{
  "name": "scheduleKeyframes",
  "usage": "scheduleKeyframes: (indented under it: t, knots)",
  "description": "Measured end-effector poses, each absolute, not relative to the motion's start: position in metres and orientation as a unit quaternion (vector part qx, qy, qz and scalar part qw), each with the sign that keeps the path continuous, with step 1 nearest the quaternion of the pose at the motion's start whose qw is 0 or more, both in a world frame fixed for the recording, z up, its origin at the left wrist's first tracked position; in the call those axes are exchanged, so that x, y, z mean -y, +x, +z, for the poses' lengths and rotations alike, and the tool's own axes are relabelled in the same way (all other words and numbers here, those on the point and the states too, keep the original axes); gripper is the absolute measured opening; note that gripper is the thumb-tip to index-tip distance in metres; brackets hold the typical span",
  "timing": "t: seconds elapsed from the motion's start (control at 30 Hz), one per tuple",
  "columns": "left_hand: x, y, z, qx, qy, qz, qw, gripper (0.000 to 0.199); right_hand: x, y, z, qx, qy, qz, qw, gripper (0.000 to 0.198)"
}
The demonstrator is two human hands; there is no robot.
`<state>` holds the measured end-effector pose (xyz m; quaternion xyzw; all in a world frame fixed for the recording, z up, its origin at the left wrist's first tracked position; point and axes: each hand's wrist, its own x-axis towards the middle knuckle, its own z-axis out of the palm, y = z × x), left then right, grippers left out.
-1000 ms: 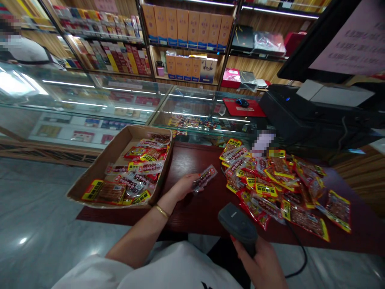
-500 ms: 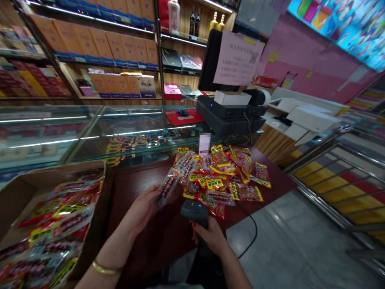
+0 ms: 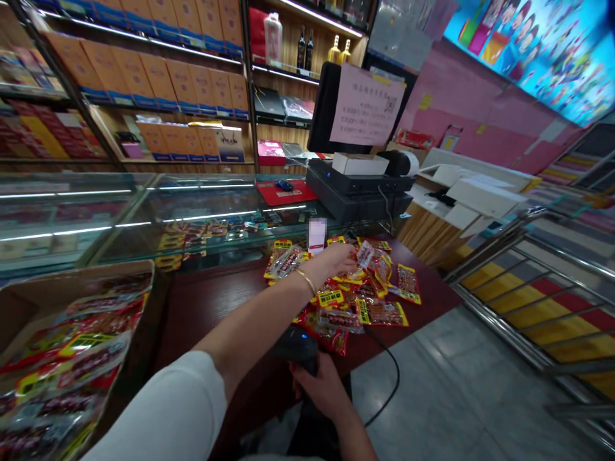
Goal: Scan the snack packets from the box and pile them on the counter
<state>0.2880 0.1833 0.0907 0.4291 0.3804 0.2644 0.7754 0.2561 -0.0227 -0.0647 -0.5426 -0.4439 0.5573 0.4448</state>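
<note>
My left hand (image 3: 340,258) is stretched across a heap of red and yellow snack packets (image 3: 331,299) on the dark red counter. A small clear-and-white sausage packet (image 3: 366,255) is at its fingertips, pinched over the right part of the heap. Below, my right hand (image 3: 321,383) is closed round the handle of a dark barcode scanner (image 3: 298,344) with a blue light. My left forearm partly covers the scanner and the heap. Behind the heap stands a phone (image 3: 317,235) with a lit screen.
An open cardboard box (image 3: 152,301) of similar packets stands at the left. Behind are a glass display case (image 3: 206,192), a monitor (image 3: 321,109) and a black cash drawer (image 3: 355,198). A black cable (image 3: 396,378) hangs off the counter edge, near a metal rail (image 3: 485,256).
My left hand has moved from the left side of the heap, where it held a sausage packet, across to the heap's right part. The right hand still holds the scanner.
</note>
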Motion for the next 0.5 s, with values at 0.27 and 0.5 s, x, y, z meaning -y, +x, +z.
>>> scheduleKeyframes:
  t: [0.27,0.5]
  knots:
    - [-0.080,0.095,0.102,-0.331,0.540,0.367,0.681,0.045,0.032,0.261,-0.069,0.467,-0.564,0.538,0.418,0.047]
    - [-0.006,-0.128,0.113,-0.685,0.538,0.408,0.274,0.052,0.031,0.278,-0.087,0.501,-0.571,0.535,0.370,0.054]
